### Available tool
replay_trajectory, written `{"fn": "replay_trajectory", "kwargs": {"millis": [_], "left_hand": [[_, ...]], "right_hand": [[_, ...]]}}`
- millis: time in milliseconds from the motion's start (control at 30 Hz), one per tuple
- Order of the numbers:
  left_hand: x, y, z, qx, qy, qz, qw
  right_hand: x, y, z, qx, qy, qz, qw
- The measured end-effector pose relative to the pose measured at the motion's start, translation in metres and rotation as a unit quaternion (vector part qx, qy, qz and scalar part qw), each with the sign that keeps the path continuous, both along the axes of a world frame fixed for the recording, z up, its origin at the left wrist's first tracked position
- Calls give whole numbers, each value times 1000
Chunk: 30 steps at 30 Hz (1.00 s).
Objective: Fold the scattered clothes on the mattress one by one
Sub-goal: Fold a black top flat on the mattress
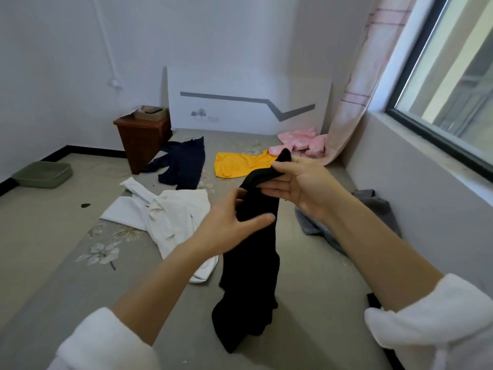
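A black garment [249, 276] hangs in front of me above the grey flowered mattress [314, 276], its lower end bunched on the bed. My right hand [296, 186] pinches its top edge between thumb and fingers. Lower down, my left hand [232, 222] grips the cloth, thumb across the front. On the mattress lie a white shirt [170, 217] to the left, a navy garment [184, 164] further back, a yellow garment [240, 165] behind the hands, and a grey garment [384, 206] on the right, partly hidden by my right arm.
Pink bedding [301, 142] lies by the white headboard [248, 102] under a curtain [354, 102]. A brown nightstand [142, 137] stands left of the bed, a green tray [44, 174] on the floor. A window ledge [426, 156] runs along the right.
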<state>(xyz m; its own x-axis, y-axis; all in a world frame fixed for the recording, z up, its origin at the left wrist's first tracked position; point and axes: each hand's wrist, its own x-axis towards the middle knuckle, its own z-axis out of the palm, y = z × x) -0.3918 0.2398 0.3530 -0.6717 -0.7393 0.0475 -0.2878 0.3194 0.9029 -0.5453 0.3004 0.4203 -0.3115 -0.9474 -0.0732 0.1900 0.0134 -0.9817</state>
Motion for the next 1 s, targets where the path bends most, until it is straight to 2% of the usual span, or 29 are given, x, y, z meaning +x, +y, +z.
{"fn": "replay_trajectory", "kwargs": {"millis": [67, 167, 300, 400, 467, 533, 567, 800, 933, 1000], "left_hand": [[-9, -2, -9, -49, -36, 31, 998], [-7, -19, -8, -90, -18, 41, 995], [10, -58, 20, -44, 31, 20, 998], [13, -71, 53, -70, 32, 30, 997], [12, -72, 74, -136, 57, 75, 986], [13, -72, 93, -253, 68, 139, 955], [15, -73, 100, -281, 73, 153, 945], [28, -84, 110, -297, 0, 130, 946], [36, -90, 109, -229, -21, 130, 965], [37, -90, 109, -189, 4, 134, 973]], "right_hand": [[4, -2, 4, -13, 26, 2, 1000], [-5, -3, 11, -32, 73, -41, 996], [-26, 1, 10, -21, 103, -147, 984], [-37, -2, 12, 7, 85, -180, 980], [-40, -6, 22, 15, 79, -173, 982], [-42, -10, 34, 16, 102, -168, 980], [-43, -11, 39, 14, 112, -168, 979], [-46, -11, 46, 6, 109, -112, 988], [-41, -15, 45, -22, 160, -96, 982], [-37, -18, 46, -57, 168, -81, 981]]}}
